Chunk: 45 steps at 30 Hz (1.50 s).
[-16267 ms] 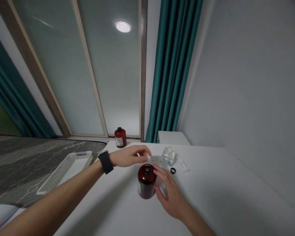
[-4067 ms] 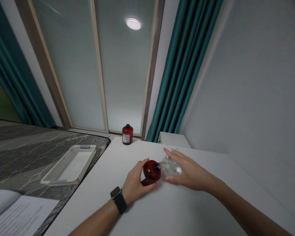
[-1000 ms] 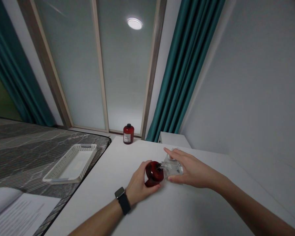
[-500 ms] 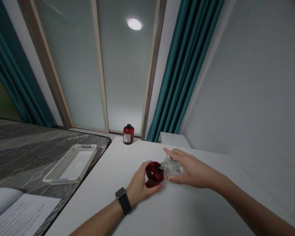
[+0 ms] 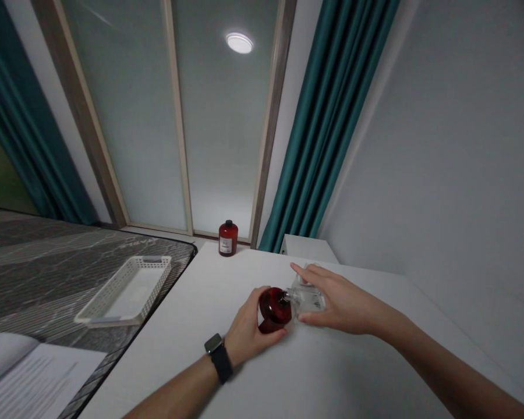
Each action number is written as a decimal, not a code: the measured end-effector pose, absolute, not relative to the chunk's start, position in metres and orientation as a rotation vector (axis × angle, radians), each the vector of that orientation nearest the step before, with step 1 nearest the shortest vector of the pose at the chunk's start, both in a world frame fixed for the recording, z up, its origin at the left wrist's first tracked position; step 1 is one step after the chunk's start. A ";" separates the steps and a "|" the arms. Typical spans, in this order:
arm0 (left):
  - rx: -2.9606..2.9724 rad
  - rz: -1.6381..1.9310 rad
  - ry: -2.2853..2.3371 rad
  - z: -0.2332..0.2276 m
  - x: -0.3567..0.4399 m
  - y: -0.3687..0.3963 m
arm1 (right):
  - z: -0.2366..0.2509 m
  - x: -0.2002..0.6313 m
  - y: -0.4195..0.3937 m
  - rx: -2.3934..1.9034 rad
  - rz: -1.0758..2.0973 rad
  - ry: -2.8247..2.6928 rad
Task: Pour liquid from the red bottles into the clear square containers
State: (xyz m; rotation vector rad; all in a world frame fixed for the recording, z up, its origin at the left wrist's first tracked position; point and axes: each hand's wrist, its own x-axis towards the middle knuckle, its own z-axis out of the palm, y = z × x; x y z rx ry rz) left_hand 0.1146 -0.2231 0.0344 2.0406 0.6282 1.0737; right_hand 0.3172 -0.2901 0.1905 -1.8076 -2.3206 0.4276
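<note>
The brown bottle (image 5: 276,307) was held over the white table (image 5: 305,378), tilted w/ its mouth to the right; whether its base was touching the tabletop couldn't be told. It was gripped by the L hand (image 5: 251,324), fingers clamped round the far side & thumb along the near side, prob. so the body would be steadied w/o the neck being covered. The clear glass bottle (image 5: 311,299) was tipped onto its side, neck brought to the brown mouth, seemingly so both openings could be lined up; whether the neck was inside or merely against it couldn't be seen. Its body was clamped btwn thumb & fingers of the R hand (image 5: 340,299), one finger stretched out past the glass, perhaps so the neck end would be left clear. Something clear was half hidden behind that hand & couldn't be ID'd. A watch (image 5: 218,356) was worn on the L wrist. A 2nd brown bottle (image 5: 227,240) was stood upright w/ its dark cap on at the table's far L corner, presumably set there to be out of the hands' way. Further L, a white basket (image 5: 140,291) & an open booklet (image 5: 48,372) were laid on a grey patterned surface (image 5: 65,262), well apart from the work.
</note>
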 end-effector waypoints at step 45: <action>1.983 1.056 0.595 0.032 0.114 -0.226 | 0.196 0.318 -0.284 -1.778 0.400 -2.405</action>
